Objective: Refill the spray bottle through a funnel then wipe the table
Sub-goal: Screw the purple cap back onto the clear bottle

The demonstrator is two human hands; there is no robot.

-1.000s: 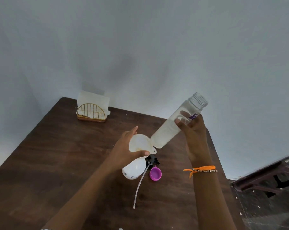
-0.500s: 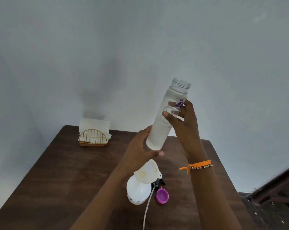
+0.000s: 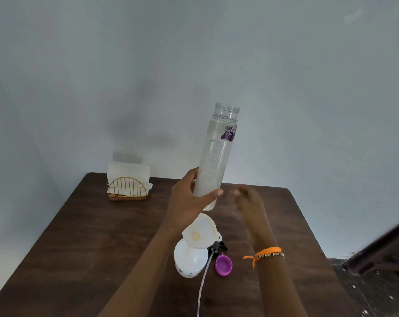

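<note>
My left hand grips the lower part of a tall clear water bottle, held nearly upright with its uncapped mouth at the top. My right hand is blurred, just right of the bottle's base, with its fingers loose and nothing in them. Below on the table stands the white spray bottle with a white funnel sitting tilted in its neck. The black spray head with its long dip tube lies beside it, next to a purple cap.
A gold wire holder with white napkins stands at the far left of the brown wooden table. A pale wall rises behind the table. Dark furniture and a speckled floor lie off the right edge.
The water bottle passed from my right hand to my left and now stands nearly upright. My right hand let go and dropped to the right. My left hand left the funnel.
</note>
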